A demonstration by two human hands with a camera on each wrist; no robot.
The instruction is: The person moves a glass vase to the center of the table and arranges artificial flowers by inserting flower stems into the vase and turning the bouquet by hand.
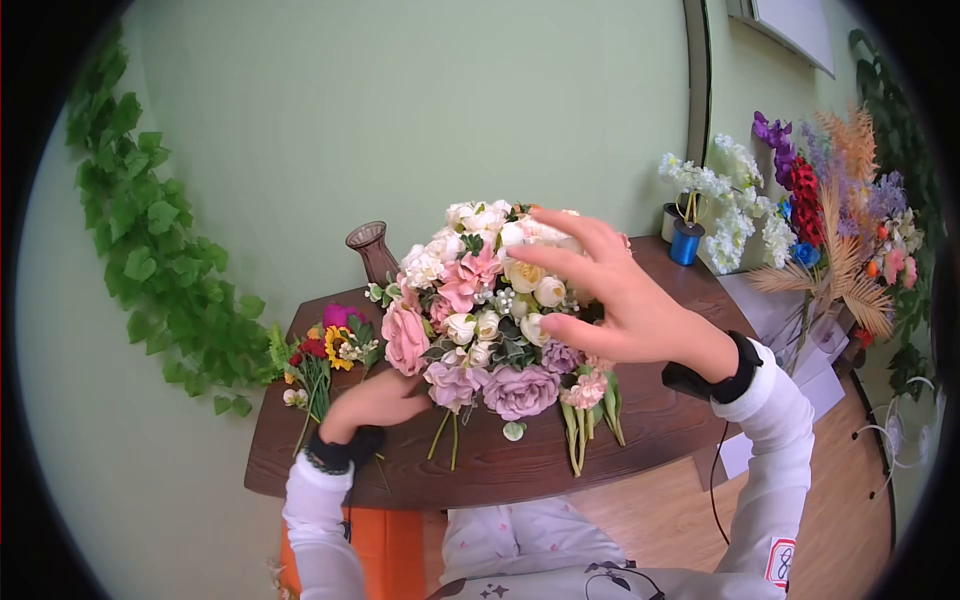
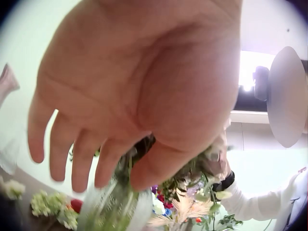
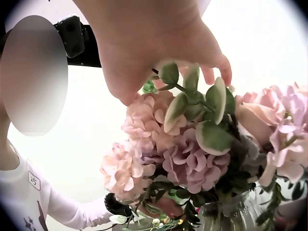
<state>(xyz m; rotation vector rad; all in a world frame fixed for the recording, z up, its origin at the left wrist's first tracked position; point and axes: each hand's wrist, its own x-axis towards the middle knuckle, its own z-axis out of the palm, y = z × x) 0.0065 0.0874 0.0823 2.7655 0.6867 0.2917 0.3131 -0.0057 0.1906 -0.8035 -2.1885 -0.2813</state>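
A large bouquet of pink, white and lilac flowers (image 1: 520, 390) stands in a ribbed clear glass vase (image 3: 228, 216), which the blooms hide in the head view. My right hand (image 1: 625, 305) is over the bouquet's upper right side, fingers spread and slightly bent; whether the fingertips touch the petals is unclear. Low at the bouquet's left is my left hand (image 1: 375, 403), its fingertips partly under the blooms. The left wrist view shows that hand (image 2: 139, 86) with fingers extended in front of the vase (image 2: 113, 207), stems visible through the glass.
Small flowers, including a sunflower (image 1: 340, 347), lie on the dark wooden table (image 1: 400, 480) at left. An empty tinted vase (image 1: 372, 250) stands behind. Green stems (image 1: 575, 440) lie at the front right. A blue spool (image 1: 684, 243) and more flowers (image 1: 805, 205) are at the right.
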